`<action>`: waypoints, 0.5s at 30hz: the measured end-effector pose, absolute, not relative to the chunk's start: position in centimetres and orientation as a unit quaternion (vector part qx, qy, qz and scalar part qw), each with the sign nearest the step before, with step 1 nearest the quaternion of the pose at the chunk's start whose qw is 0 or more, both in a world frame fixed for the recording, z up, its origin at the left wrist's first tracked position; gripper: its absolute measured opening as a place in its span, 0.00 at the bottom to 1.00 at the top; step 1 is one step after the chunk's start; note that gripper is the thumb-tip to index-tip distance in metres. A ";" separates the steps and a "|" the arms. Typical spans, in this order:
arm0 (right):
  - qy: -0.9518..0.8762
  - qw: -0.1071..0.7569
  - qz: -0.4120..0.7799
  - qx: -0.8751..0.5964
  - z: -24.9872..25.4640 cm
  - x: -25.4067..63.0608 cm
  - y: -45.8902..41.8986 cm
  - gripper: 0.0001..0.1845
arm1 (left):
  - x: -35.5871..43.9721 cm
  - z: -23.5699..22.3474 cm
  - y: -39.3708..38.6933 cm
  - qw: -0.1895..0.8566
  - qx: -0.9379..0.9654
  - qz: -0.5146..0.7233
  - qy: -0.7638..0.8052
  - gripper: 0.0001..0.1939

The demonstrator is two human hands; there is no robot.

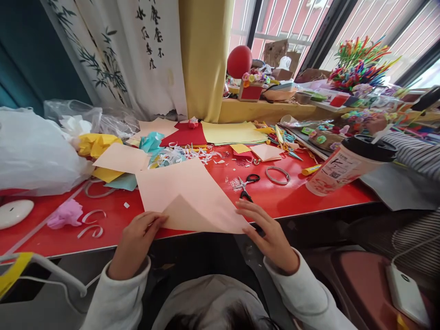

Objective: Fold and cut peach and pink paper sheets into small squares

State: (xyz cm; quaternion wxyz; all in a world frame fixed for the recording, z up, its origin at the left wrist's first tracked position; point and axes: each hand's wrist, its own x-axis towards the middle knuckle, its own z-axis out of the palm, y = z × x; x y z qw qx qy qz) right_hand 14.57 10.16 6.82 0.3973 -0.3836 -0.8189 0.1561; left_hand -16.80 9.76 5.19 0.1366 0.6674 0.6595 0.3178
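A large pale pink sheet of paper lies at the table's front edge, with a darker folded or shaded triangle along its near side. My left hand pinches its near left corner between thumb and fingers. At the right edge, my right hand rests its fingertips on the paper with the fingers spread apart. Just beyond that hand lie black-handled scissors, blades partly apart. A grey ring-shaped bangle is to their right. Smaller pale pink paper lies behind the sheet on the left.
White paper shreds and coloured sheets cover the back of the red table. On the right stands a lidded drink cup, with another person's striped sleeve nearby. A white plastic bag sits left, near crumpled purple paper.
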 end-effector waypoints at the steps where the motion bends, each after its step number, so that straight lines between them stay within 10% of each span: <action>1: -0.835 0.391 0.134 -0.364 6.6 14.5 10.0 0.18 | -16.7 5.5 10.0 0.155 0.657 0.312 0.668 0.23; 15: -0.794 0.528 -0.014 -0.300 8.8 15.3 7.2 0.18 | -15.4 4.4 7.5 0.213 0.700 0.418 0.539 0.14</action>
